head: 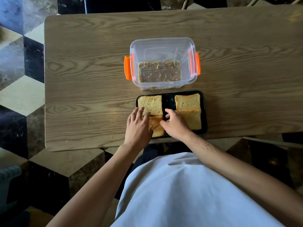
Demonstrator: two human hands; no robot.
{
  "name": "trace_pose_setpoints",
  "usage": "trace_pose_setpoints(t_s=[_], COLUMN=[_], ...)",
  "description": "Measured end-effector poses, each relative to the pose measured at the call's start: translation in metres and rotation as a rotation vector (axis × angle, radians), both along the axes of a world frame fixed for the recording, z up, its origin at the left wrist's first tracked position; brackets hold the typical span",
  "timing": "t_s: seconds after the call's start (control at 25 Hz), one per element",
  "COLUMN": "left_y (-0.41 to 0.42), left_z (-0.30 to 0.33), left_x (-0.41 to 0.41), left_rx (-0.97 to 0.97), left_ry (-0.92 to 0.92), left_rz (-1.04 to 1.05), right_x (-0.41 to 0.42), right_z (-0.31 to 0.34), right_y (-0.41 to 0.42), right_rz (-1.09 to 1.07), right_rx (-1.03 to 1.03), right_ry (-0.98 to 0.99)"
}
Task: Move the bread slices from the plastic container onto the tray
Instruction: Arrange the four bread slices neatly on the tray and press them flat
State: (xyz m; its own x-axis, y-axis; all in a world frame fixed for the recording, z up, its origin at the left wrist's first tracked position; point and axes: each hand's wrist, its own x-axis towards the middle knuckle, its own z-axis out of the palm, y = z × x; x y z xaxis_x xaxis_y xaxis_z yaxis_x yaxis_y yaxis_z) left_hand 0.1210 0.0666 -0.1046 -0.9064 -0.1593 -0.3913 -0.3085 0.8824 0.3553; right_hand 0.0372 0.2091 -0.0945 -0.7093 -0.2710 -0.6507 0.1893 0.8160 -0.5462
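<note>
I read no labels or writing anywhere. I count four bread slices on the tray (203, 112), which sits just nearer me than the container (164, 45) on the worktop (85, 76). My left hand (138, 126) and right hand (175, 124) half hide the near-left slice (157, 126), fingers spread and resting, not clenched. The container holds only crumbs (159, 72).
</note>
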Motion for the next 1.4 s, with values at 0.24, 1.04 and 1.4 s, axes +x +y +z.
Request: trace_pose_setpoints(t_s=[0.24,1.04,1.4], left_y=[0.031,0.099,0.106], left_z=[0.01,0.015,0.015], left_x=[-0.039,-0.106,-0.113], left_rx=[0.268,0.37,0.394], left_ry=[0.103,-0.047,-0.031], left_rz=[0.077,0.472,0.543], right_x=[-0.018,-0.071,-0.075], right_z=[0.008,-0.014,-0.008], right_y=[0.042,0.094,0.094], right_rz=[-0.253,-0.094,-0.112], right_rx=[-0.102,0.138,0.097], right_ry=[0.13,0.111,0.134])
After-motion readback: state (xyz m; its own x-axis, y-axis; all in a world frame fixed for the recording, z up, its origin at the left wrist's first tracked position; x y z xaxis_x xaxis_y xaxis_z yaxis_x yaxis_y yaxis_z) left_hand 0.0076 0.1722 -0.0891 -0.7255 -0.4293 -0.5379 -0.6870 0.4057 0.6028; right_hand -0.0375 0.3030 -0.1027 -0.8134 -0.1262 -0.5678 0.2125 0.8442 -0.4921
